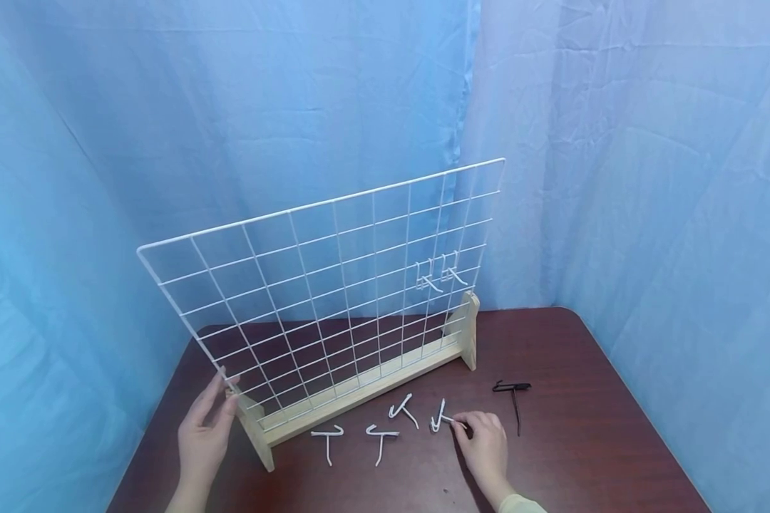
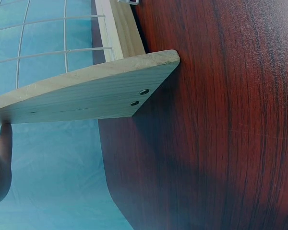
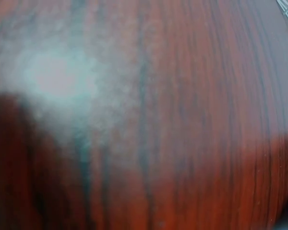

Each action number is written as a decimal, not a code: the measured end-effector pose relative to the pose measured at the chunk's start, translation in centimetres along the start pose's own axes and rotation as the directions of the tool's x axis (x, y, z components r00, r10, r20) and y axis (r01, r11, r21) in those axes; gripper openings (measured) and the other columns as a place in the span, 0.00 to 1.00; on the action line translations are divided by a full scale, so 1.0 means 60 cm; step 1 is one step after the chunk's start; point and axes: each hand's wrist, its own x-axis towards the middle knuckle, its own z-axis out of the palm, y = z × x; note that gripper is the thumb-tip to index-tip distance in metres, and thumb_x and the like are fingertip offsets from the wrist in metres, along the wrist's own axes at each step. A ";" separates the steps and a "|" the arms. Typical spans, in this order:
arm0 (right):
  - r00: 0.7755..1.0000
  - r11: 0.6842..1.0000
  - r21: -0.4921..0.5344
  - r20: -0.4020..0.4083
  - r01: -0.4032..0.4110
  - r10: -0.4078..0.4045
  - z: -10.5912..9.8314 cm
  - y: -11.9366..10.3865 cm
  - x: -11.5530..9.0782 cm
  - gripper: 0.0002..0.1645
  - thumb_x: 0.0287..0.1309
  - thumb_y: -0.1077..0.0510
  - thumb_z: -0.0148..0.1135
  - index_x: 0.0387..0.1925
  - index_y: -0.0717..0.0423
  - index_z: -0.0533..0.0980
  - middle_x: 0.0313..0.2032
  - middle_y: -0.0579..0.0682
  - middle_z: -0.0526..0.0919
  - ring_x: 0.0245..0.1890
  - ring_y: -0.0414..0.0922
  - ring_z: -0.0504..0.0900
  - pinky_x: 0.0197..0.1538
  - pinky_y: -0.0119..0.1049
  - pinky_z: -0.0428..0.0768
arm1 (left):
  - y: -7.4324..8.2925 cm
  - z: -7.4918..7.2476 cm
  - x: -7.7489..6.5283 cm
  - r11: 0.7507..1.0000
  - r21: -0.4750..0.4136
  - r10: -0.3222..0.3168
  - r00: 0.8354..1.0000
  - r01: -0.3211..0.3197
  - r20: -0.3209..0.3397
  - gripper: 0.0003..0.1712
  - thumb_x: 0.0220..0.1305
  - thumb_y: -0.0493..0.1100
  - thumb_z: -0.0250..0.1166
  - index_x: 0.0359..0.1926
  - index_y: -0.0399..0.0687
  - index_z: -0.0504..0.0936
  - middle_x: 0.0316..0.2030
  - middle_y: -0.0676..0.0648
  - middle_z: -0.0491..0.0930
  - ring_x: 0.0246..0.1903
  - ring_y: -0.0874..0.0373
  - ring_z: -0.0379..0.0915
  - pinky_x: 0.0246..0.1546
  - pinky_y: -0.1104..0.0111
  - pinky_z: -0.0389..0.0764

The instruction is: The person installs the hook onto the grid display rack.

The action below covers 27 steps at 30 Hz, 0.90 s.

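Across the dark red-brown worktop [image 1: 584, 427], a white wire grid [image 1: 334, 200] stands in a wooden base [image 1: 366, 389], running from near left to far right. Well apart, the left hand [image 1: 202, 438] grips the base's left end while the right hand [image 1: 484, 443] pinches a white hook [image 1: 440, 417]. Three similar hooks [image 1: 381, 433] lie left of it, a black hook [image 1: 513, 387] right; two hung hooks [image 1: 428, 281] sit at the grid's right.
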 end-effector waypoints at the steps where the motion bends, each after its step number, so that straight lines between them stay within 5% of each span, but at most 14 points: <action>1: 1.000 1.000 0.003 -0.004 0.000 0.000 0.000 0.000 0.000 0.10 0.42 0.61 0.81 0.28 0.49 0.85 0.30 0.44 0.85 0.37 0.49 0.78 0.40 0.46 0.78 | 0.000 0.000 0.000 1.000 -0.001 -0.002 1.000 0.002 -0.001 0.29 0.61 0.20 0.61 0.64 0.34 0.73 0.52 0.59 0.82 0.55 0.72 0.72 0.52 0.78 0.78; 11: 0.998 0.998 0.047 -0.052 0.040 -0.038 -0.001 0.004 0.007 0.11 0.45 0.63 0.79 0.31 0.48 0.85 0.31 0.42 0.85 0.37 0.45 0.77 0.40 0.40 0.77 | 0.003 0.002 0.000 1.000 -0.014 0.005 1.000 -0.005 -0.001 0.30 0.61 0.20 0.61 0.65 0.35 0.73 0.53 0.51 0.83 0.55 0.72 0.73 0.52 0.78 0.78; 18: 0.996 0.995 0.071 -0.061 0.076 -0.072 -0.009 0.000 0.017 0.13 0.44 0.65 0.79 0.33 0.49 0.85 0.32 0.41 0.86 0.37 0.44 0.77 0.41 0.38 0.76 | 0.005 0.002 0.001 0.999 -0.036 0.025 1.000 -0.025 0.001 0.29 0.60 0.19 0.61 0.63 0.31 0.72 0.52 0.64 0.80 0.56 0.71 0.72 0.52 0.77 0.78; 27: 0.989 0.988 0.079 -0.074 0.135 -0.129 -0.015 0.000 0.026 0.14 0.39 0.65 0.81 0.30 0.49 0.86 0.31 0.41 0.86 0.37 0.42 0.78 0.40 0.34 0.75 | 0.000 0.001 0.001 0.996 -0.077 0.046 0.999 -0.046 -0.002 0.29 0.59 0.17 0.60 0.63 0.29 0.72 0.52 0.62 0.80 0.56 0.69 0.73 0.52 0.75 0.78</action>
